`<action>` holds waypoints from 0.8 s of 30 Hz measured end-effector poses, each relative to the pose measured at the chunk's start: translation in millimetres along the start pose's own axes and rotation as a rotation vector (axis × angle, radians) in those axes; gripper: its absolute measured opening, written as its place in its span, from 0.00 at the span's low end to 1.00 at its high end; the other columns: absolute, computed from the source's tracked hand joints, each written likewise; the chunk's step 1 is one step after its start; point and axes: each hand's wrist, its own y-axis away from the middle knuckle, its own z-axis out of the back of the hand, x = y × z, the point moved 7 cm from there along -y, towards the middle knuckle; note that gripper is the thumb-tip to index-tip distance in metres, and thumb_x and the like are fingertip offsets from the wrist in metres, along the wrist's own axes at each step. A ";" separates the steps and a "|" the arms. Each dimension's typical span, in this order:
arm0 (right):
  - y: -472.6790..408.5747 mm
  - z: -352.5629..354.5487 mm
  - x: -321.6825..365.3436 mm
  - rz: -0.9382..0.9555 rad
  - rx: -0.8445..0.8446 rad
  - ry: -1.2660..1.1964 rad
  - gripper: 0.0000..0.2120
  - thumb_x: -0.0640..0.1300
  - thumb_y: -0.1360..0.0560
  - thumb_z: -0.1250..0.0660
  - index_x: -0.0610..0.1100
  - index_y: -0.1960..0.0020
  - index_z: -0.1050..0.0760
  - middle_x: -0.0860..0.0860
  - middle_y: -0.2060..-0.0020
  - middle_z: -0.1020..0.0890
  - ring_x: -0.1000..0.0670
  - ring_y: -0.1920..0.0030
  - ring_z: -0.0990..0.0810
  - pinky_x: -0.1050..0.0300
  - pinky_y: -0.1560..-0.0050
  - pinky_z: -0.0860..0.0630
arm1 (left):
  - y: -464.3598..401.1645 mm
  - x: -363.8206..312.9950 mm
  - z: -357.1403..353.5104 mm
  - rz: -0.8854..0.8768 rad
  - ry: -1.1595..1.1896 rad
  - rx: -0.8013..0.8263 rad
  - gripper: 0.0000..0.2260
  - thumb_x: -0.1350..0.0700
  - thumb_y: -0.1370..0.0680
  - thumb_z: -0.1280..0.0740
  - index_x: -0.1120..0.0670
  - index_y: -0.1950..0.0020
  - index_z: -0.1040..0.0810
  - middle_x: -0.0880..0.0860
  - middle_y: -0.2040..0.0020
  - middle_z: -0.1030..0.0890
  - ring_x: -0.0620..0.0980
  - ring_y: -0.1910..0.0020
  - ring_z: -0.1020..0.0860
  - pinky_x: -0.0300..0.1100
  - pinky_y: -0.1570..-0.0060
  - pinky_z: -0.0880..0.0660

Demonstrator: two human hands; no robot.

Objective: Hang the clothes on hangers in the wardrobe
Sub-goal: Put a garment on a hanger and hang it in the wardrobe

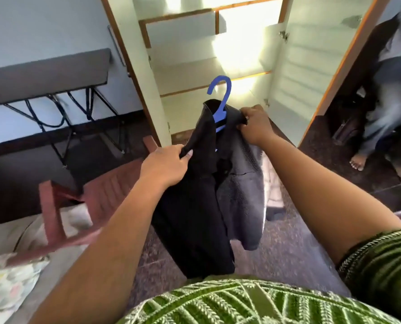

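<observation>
The left hand pinched the left edge of the dark garment at the frame centre, and the right hand gripped its collar. The garment hung on a blue hanger, before the open wardrobe at the upper centre.

Bright glare on the wardrobe interior, dim floor, wide-angle bending and motion blur toward the edges.
</observation>
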 end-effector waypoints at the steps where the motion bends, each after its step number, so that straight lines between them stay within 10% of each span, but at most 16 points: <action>1: -23.0 2.3 -2.3 -0.007 0.003 0.001 0.12 0.37 0.27 0.36 0.44 0.44 0.24 0.45 0.45 0.31 0.44 0.49 0.28 0.57 0.44 0.30 | -23.5 -6.8 3.1 0.000 0.017 0.015 0.17 0.42 0.18 0.46 0.48 0.37 0.24 0.54 0.45 0.20 0.58 0.45 0.23 0.46 0.53 0.30; 12: -319.6 35.7 14.0 0.120 -0.092 -0.035 0.15 0.36 0.25 0.38 0.41 0.38 0.28 0.43 0.39 0.33 0.43 0.44 0.27 0.59 0.46 0.31 | -301.6 -54.0 58.7 0.048 0.163 -0.105 0.16 0.44 0.18 0.44 0.52 0.44 0.22 0.49 0.59 0.25 0.54 0.56 0.24 0.44 0.59 0.33; 24: -682.0 113.2 130.2 0.563 -0.376 0.331 0.17 0.49 0.19 0.43 0.44 0.33 0.34 0.46 0.40 0.29 0.42 0.40 0.30 0.45 0.44 0.29 | -587.4 -97.8 255.8 0.116 0.114 -0.439 0.15 0.44 0.19 0.42 0.52 0.51 0.22 0.54 0.48 0.19 0.55 0.51 0.23 0.42 0.56 0.30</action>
